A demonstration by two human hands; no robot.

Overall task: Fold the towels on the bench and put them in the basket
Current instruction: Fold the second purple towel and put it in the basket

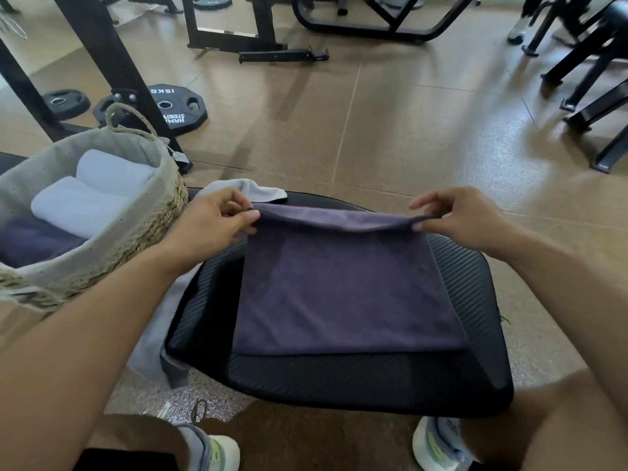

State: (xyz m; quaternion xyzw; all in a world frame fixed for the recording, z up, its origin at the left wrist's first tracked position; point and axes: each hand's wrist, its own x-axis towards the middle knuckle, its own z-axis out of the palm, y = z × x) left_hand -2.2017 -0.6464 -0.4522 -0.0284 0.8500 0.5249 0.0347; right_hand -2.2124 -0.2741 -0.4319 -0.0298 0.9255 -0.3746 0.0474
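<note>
A: Start at the left. What's in the basket (pixel 102 212)?

B: It stands on the end of the bench (pixel 356 379), close by the work so a finished piece only needs a short carry. Inside I count two pale rolled towels (pixel 85 202) and one dark folded one (pixel 30 244) beneath them; more may be hidden lower down.

A: And next to it?

B: One grey towel (pixel 253 191) drapes off the bench's left edge, not yet folded, I'd judge (only parts of it show around the left arm).

A: The hands?

B: The left hand (pixel 210 226) is pinched shut on the far left corner of the purple towel (pixel 343 287), and the right hand (pixel 455 220) is pinched on the far right corner. Holding both corners level keeps the edge straight, likely to bring it toward the near edge for another fold.

A: Where's that towel lying?

B: Flat on the black pad, centred, its far edge lifted slightly. So: five towels visible, two hands, one basket.
</note>
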